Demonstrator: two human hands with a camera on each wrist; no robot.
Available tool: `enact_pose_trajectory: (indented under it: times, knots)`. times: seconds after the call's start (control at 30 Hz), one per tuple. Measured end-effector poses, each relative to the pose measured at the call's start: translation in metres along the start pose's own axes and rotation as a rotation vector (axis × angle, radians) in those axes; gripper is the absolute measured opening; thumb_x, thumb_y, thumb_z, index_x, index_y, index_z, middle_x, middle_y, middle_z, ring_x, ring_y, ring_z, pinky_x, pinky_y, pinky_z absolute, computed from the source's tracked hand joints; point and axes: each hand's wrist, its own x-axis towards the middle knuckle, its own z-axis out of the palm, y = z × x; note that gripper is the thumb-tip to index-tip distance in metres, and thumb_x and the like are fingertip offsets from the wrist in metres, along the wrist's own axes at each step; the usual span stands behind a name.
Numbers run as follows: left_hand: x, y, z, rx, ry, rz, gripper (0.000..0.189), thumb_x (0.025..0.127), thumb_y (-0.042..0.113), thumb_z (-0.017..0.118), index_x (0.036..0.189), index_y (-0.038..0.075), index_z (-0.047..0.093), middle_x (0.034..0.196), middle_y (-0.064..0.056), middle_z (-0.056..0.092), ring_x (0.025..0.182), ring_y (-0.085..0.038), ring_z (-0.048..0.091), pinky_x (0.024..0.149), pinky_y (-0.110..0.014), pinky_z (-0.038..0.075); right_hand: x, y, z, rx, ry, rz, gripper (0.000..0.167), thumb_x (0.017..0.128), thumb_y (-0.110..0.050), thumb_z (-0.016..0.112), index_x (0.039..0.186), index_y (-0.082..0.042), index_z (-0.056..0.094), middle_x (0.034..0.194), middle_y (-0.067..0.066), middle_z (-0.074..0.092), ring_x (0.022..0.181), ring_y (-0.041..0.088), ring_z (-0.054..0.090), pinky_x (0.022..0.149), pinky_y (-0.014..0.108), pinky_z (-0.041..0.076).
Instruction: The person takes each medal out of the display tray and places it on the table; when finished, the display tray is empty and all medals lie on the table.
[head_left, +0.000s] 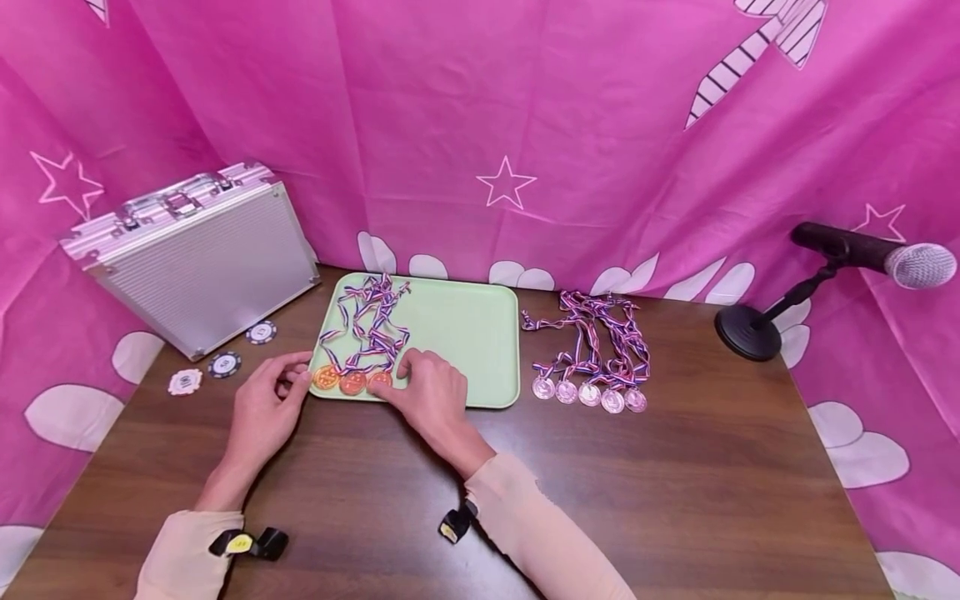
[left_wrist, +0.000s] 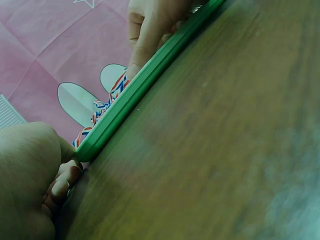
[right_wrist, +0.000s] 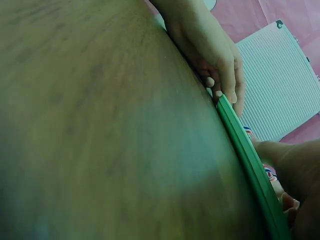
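Observation:
A light green tray (head_left: 480,342) lies on the table. Three gold and orange medals (head_left: 353,382) line its front left edge, their red, white and blue ribbons (head_left: 373,312) strewn behind them. My left hand (head_left: 266,408) pinches the tray's front left corner, the thumb against the rim and other fingers curled low beside it, as the left wrist view shows. My right hand (head_left: 431,396) reaches over the front rim. Its thumb rests on the rightmost of the three medals, partly covering it, while the index finger stands apart on the right.
Several silvery medals (head_left: 590,394) with ribbons lie right of the tray. A silver case (head_left: 210,267) stands at the back left, with three poker chips (head_left: 225,364) in front. A microphone on a stand (head_left: 750,333) occupies the right. A pink curtain (head_left: 450,108) hangs behind the table.

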Motion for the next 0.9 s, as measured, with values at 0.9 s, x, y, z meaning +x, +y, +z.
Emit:
enact_pose_trajectory:
  times: [0.9]
  knots:
    - [0.0,0.0,0.0,0.02,-0.017,-0.007,0.028,0.107,0.008,0.07,0.134,0.001,0.075,0.108,-0.014,0.072,0.089,0.003,0.052,0.075,-0.009,0.04,0.012,0.062,-0.024,0.189,-0.113,0.042,0.023,0.088,-0.044,0.094,0.099,-0.025,0.086,0.064,-0.011,0.056,0.06,0.008,0.051,0.054,0.03,0.04]
